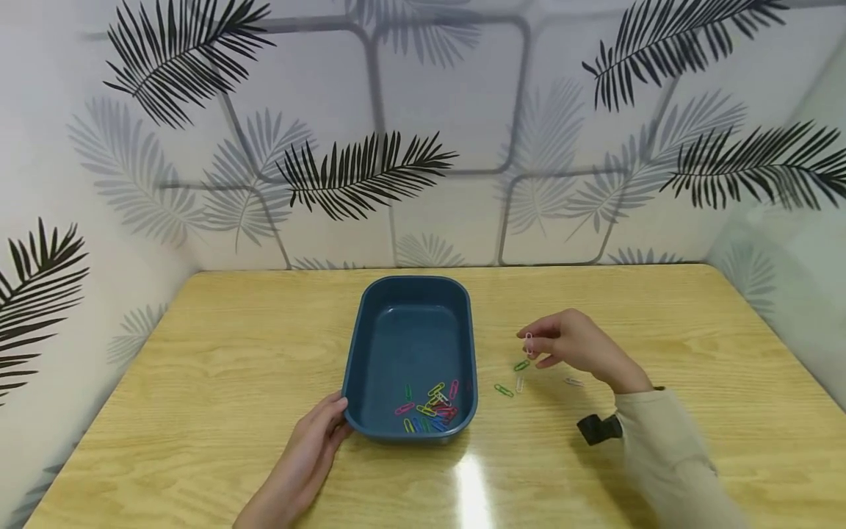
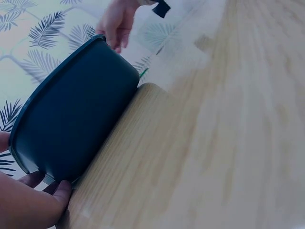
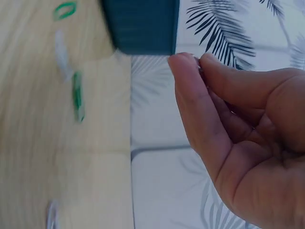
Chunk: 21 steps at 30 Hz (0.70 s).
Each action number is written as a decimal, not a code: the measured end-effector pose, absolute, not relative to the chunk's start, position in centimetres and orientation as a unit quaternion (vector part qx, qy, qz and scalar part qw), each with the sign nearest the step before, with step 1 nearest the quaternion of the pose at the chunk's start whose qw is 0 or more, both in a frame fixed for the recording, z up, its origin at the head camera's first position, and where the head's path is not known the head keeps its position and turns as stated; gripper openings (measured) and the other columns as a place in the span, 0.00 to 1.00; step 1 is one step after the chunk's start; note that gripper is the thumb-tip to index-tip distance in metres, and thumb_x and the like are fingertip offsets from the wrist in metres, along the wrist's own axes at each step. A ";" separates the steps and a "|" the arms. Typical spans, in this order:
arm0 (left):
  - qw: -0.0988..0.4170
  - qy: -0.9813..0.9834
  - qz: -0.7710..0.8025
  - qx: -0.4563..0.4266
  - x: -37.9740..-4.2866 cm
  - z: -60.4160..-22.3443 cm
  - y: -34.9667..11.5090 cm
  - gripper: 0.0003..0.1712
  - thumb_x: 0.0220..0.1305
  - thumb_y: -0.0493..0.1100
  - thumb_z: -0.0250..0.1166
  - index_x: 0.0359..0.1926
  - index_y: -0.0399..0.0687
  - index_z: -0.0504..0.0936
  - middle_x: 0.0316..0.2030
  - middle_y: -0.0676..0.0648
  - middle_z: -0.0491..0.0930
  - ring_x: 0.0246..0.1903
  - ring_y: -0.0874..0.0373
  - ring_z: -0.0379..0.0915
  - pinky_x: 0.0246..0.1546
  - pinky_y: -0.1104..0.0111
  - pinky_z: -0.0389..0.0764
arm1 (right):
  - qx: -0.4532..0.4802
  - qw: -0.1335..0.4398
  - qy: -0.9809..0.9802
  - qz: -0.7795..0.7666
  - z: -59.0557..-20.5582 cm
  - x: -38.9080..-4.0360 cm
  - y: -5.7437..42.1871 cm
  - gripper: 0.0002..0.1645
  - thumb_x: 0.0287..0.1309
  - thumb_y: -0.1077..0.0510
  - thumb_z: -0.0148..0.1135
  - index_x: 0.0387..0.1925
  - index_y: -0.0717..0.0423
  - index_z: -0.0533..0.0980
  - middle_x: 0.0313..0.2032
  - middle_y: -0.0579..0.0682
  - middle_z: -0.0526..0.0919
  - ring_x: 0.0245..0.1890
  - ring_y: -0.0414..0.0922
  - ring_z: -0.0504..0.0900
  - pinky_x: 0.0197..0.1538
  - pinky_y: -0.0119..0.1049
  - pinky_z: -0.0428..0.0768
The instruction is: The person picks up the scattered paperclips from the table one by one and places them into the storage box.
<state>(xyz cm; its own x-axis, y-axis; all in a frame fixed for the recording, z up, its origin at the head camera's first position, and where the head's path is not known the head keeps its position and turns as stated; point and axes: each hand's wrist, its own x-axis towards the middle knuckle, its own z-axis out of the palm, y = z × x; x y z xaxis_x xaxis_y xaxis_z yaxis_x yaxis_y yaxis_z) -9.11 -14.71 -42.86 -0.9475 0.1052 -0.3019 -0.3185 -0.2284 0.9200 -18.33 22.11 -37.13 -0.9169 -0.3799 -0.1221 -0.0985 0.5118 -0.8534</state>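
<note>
My right hand (image 1: 568,342) pinches a pale pink paper clip (image 1: 529,344) between thumb and fingertips, above the table right of a dark blue tray (image 1: 410,285). In the right wrist view the clip is mostly hidden by the fingertips. My left hand (image 1: 313,444) grips the tray's near left corner, thumb at the rim and fingers against the outer wall, as the left wrist view shows. Several coloured paper clips (image 1: 436,411) lie inside at the tray's near end. On the table below my right hand lie two green paper clips, one (image 1: 504,390) nearer the tray, and a white one (image 1: 519,384).
Another pale paper clip (image 1: 574,382) lies farther right, under the right forearm. The wooden table (image 1: 231,345) ends at a wall with leaf-patterned covering (image 1: 449,110). A black wrist-worn device (image 1: 599,429) sticks out from the right sleeve.
</note>
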 end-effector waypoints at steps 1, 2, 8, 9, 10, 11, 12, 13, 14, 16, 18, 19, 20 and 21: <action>0.136 0.606 0.779 -0.089 -9.1 -42.8 -14.7 0.30 0.73 0.45 0.51 0.66 0.27 0.61 0.62 0.35 0.64 0.58 0.55 0.65 0.58 0.69 0.70 | -0.140 0.147 0.855 -0.476 -36.9 -18.5 21.6 0.16 0.65 0.68 0.56 0.51 0.75 0.76 0.43 0.66 0.81 0.38 0.54 0.83 0.38 0.40 0.85; 0.135 0.607 0.778 -0.088 -9.2 -42.7 -14.7 0.29 0.73 0.45 0.50 0.66 0.27 0.61 0.62 0.35 0.64 0.57 0.55 0.65 0.58 0.69 0.69 | -0.140 0.147 0.854 -0.480 -36.7 -18.5 21.1 0.16 0.64 0.68 0.57 0.51 0.75 0.75 0.40 0.65 0.82 0.37 0.56 0.83 0.37 0.42 0.85; 0.123 0.611 0.776 -0.095 -9.3 -42.5 -14.8 0.27 0.73 0.43 0.49 0.64 0.27 0.63 0.61 0.36 0.66 0.55 0.57 0.68 0.56 0.70 0.71 | -0.149 0.147 0.840 -0.501 -35.9 -18.9 17.9 0.16 0.62 0.68 0.60 0.50 0.74 0.75 0.34 0.60 0.83 0.35 0.58 0.83 0.37 0.49 0.85; 0.123 0.611 0.776 -0.095 -9.2 -42.5 -14.9 0.27 0.74 0.43 0.49 0.65 0.27 0.63 0.61 0.36 0.66 0.56 0.56 0.67 0.56 0.70 0.71 | -0.151 0.147 0.838 -0.503 -35.8 -18.9 17.3 0.15 0.62 0.68 0.60 0.49 0.73 0.76 0.33 0.60 0.83 0.34 0.57 0.83 0.37 0.49 0.84; 0.124 0.609 0.777 -0.095 -9.2 -42.5 -14.9 0.27 0.73 0.43 0.50 0.65 0.27 0.63 0.62 0.36 0.66 0.56 0.56 0.67 0.57 0.69 0.71 | -0.155 0.147 0.836 -0.506 -35.7 -18.9 16.8 0.15 0.62 0.67 0.60 0.49 0.73 0.76 0.33 0.58 0.83 0.34 0.56 0.83 0.37 0.49 0.84; 0.125 0.610 0.777 -0.092 -9.2 -42.5 -15.0 0.28 0.73 0.43 0.50 0.65 0.27 0.62 0.62 0.35 0.65 0.57 0.55 0.66 0.58 0.69 0.70 | -0.158 0.148 0.834 -0.507 -35.7 -18.8 16.2 0.15 0.62 0.67 0.60 0.49 0.73 0.76 0.32 0.58 0.83 0.33 0.54 0.84 0.38 0.49 0.84; 0.127 0.610 0.776 -0.093 -9.2 -42.5 -15.0 0.28 0.74 0.44 0.50 0.65 0.27 0.62 0.62 0.35 0.64 0.57 0.55 0.66 0.58 0.69 0.70 | -0.165 0.149 0.834 -0.506 -35.7 -18.8 15.6 0.15 0.62 0.67 0.60 0.49 0.73 0.77 0.32 0.56 0.83 0.33 0.52 0.84 0.38 0.49 0.84; 0.128 0.610 0.776 -0.094 -9.1 -42.5 -15.0 0.28 0.74 0.44 0.50 0.65 0.27 0.62 0.62 0.35 0.64 0.57 0.55 0.65 0.58 0.69 0.70 | -0.171 0.151 0.832 -0.506 -35.7 -18.7 15.0 0.15 0.63 0.67 0.60 0.49 0.72 0.77 0.31 0.55 0.83 0.32 0.50 0.84 0.38 0.48 0.84; 0.129 0.610 0.776 -0.095 -9.1 -42.5 -15.0 0.28 0.74 0.44 0.49 0.66 0.27 0.62 0.63 0.35 0.64 0.57 0.55 0.65 0.58 0.69 0.70 | -0.177 0.154 0.831 -0.505 -35.7 -18.7 14.5 0.14 0.63 0.67 0.60 0.49 0.72 0.77 0.31 0.54 0.83 0.32 0.48 0.84 0.38 0.48 0.84; 0.129 0.607 0.778 -0.096 -9.1 -42.5 -14.9 0.28 0.74 0.44 0.50 0.66 0.27 0.61 0.63 0.35 0.64 0.58 0.55 0.65 0.58 0.69 0.70 | -0.187 0.155 0.830 -0.502 -35.7 -18.5 13.6 0.14 0.63 0.67 0.59 0.49 0.72 0.78 0.31 0.53 0.84 0.31 0.47 0.83 0.38 0.45 0.85; 0.127 0.604 0.781 -0.096 -9.2 -42.5 -14.8 0.28 0.74 0.43 0.50 0.66 0.27 0.62 0.62 0.35 0.65 0.57 0.55 0.66 0.57 0.70 0.70 | -0.198 0.150 0.834 -0.493 -35.9 -18.5 13.1 0.14 0.63 0.67 0.59 0.48 0.71 0.78 0.31 0.54 0.84 0.32 0.48 0.83 0.38 0.42 0.85; 0.127 0.603 0.782 -0.095 -9.1 -42.6 -14.7 0.28 0.74 0.43 0.50 0.66 0.27 0.62 0.62 0.35 0.65 0.57 0.55 0.66 0.57 0.70 0.70 | -0.203 0.146 0.836 -0.489 -35.9 -18.4 12.9 0.13 0.63 0.67 0.60 0.48 0.71 0.78 0.31 0.54 0.84 0.31 0.48 0.83 0.37 0.40 0.84; 0.129 0.603 0.782 -0.095 -9.1 -42.6 -14.7 0.29 0.74 0.44 0.50 0.66 0.27 0.61 0.63 0.35 0.64 0.58 0.55 0.65 0.58 0.70 0.70 | -0.208 0.143 0.837 -0.485 -36.0 -18.4 12.8 0.13 0.63 0.67 0.60 0.47 0.71 0.79 0.31 0.55 0.84 0.31 0.50 0.83 0.37 0.39 0.84; 0.131 0.603 0.782 -0.095 -9.1 -42.6 -14.6 0.29 0.74 0.44 0.50 0.66 0.27 0.61 0.63 0.34 0.64 0.59 0.54 0.64 0.58 0.70 0.70 | -0.213 0.140 0.839 -0.481 -36.1 -18.3 12.7 0.13 0.63 0.67 0.60 0.47 0.71 0.79 0.31 0.55 0.84 0.31 0.51 0.83 0.36 0.37 0.84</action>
<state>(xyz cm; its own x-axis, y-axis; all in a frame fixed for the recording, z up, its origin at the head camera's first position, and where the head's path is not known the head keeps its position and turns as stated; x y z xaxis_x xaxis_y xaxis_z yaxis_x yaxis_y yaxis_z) -9.13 -14.65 -42.58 -0.9479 0.0901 -0.3056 -0.3184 -0.2398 0.9171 -18.32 12.68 -36.08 -0.8695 -0.4929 -0.0302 -0.2226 0.4458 -0.8670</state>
